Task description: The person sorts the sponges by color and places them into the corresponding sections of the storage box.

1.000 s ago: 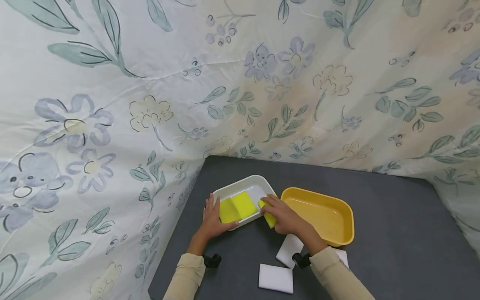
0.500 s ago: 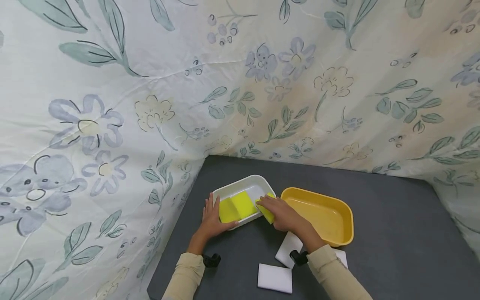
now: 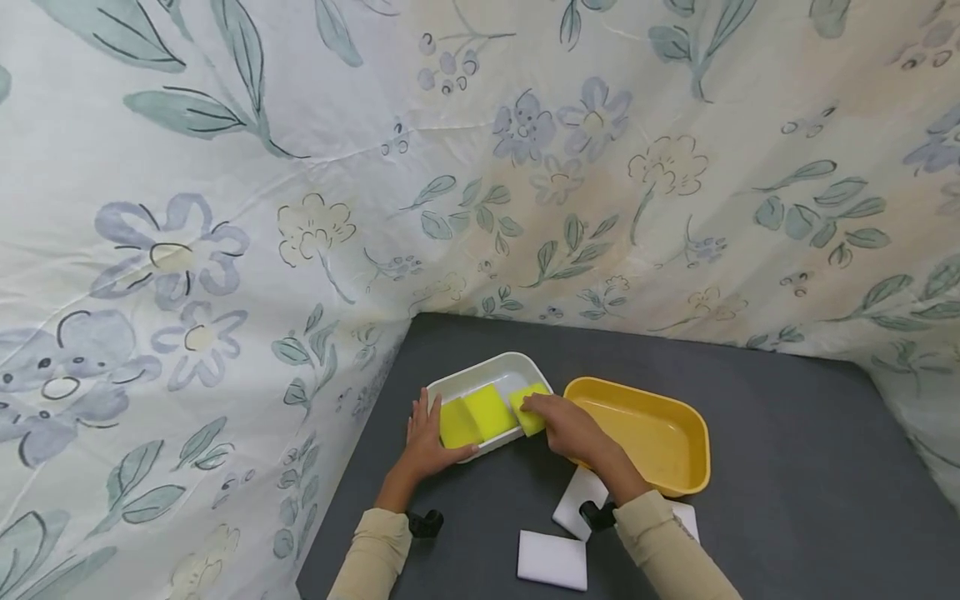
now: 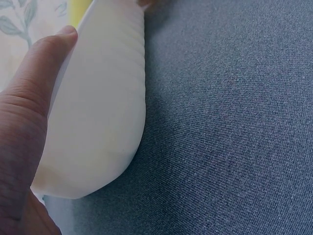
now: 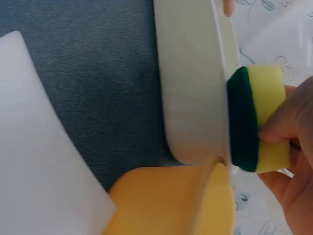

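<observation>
A white tray (image 3: 519,375) holds two yellow sponges (image 3: 459,423) lying side by side in its left part. My left hand (image 3: 429,446) rests on its near left corner, fingers straight along the end and thumb (image 4: 41,63) along the near rim. Over the tray's right end, my right hand (image 3: 573,429) pinches a third sponge (image 3: 528,410) between thumb and fingers. In the right wrist view, that sponge (image 5: 271,98) shows yellow foam and a dark green scouring side facing the tray rim (image 5: 222,49).
An orange-yellow tray (image 3: 652,433) stands close to the right of the white one. Nearer to me lie white rectangular pads (image 3: 552,560), one (image 3: 577,502) partly under my right wrist and another (image 3: 684,517) behind the sleeve. A floral cloth (image 3: 555,208) hangs behind the dark table (image 3: 787,433).
My right hand has brought its sponge up and over the near rim of the white tray, tilting it flatter. The left hand stays in place on the tray.
</observation>
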A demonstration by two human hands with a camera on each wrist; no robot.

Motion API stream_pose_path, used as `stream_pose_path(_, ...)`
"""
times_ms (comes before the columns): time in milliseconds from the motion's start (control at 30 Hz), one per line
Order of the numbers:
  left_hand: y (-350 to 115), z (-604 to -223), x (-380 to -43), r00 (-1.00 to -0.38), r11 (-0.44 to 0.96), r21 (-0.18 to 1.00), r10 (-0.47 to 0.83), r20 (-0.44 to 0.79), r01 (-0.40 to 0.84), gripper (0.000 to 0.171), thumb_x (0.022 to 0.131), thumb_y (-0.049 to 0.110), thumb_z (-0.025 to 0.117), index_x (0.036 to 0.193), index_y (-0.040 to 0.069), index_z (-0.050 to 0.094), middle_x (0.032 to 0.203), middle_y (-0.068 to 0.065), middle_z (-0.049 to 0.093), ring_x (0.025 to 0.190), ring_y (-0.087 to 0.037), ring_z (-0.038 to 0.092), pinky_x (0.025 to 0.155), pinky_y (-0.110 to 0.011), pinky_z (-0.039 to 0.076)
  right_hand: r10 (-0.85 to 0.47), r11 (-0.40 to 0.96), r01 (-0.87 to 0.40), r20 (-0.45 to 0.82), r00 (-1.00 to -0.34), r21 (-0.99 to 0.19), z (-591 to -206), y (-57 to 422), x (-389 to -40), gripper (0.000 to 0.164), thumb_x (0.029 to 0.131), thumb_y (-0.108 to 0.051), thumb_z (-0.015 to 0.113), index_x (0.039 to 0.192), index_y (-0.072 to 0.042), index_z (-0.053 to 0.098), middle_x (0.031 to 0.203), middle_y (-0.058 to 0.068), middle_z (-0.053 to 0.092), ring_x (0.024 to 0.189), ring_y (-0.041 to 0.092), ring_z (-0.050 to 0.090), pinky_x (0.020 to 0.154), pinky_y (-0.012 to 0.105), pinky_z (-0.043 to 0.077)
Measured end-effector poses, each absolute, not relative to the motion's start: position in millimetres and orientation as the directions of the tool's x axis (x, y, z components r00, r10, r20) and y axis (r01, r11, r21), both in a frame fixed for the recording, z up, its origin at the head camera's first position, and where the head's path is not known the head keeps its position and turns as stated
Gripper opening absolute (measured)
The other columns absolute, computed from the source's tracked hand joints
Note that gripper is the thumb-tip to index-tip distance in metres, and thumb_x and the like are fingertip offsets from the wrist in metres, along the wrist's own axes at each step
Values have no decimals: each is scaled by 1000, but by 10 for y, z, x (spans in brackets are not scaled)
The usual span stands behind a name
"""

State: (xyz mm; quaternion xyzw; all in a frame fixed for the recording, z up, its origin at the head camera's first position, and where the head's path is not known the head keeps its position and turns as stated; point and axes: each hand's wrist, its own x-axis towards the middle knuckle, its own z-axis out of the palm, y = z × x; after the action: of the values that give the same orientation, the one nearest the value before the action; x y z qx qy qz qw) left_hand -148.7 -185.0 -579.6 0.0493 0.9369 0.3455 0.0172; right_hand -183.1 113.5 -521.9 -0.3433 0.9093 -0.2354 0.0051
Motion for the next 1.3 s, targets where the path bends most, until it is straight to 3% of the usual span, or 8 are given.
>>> stream_pose_path(200, -1838, -5778, -1474, -994, 757, 649, 106, 0, 81, 120, 75, 60, 79, 160, 3, 16, 166, -19, -5, 149, -47, 1, 115, -65, 8, -586, 661, -647, 278, -761, -380, -5313, 1112, -1826, 38, 91, 10, 59, 123, -5, 69, 128, 9, 66, 124, 28, 58, 104, 45, 44)
stream_pose_path(567, -1820, -5831, -1465, -993, 750, 655, 114, 8, 92, 120, 75, 60, 79, 160, 2, 16, 166, -21, -5, 149, -48, 0, 114, -65, 8, -447, 627, -729, 638, -627, -276, -5531, 1113, -1847, 21, 78, 8, 76, 93, -5, 73, 95, 7, 67, 90, 26, 60, 80, 39, 54)
stream_pose_path(700, -1827, -5820, -1478, -994, 755, 650, 106, 4, 84, 120, 75, 61, 78, 160, 3, 16, 166, -19, -6, 149, -46, 0, 115, -65, 7, -434, 639, -717, 639, -635, -278, -5568, 1097, -1835, 23, 78, 3, 79, 99, -3, 73, 101, 10, 69, 93, 28, 61, 81, 41, 54)
stream_pose_path(900, -1835, -5822, -1476, -994, 757, 648, 108, 4, 85, 119, 76, 59, 78, 160, 3, 16, 166, -20, -5, 149, -47, 1, 115, -65, 8, -446, 684, -669, 560, -699, -290, -5609, 1066, -1807, 37, 83, -12, 80, 116, 0, 71, 120, 17, 67, 111, 33, 61, 95, 48, 50)
stream_pose_path(1300, -1840, -5778, -1454, -995, 746, 661, 100, 8, 80, 119, 75, 58, 79, 160, 3, 17, 166, -21, -5, 149, -47, 1, 115, -65, 8, -448, 702, -616, 451, -772, -358, -5610, 1045, -1737, 40, 89, -16, 76, 123, 3, 67, 131, 22, 61, 123, 39, 57, 101, 52, 45)
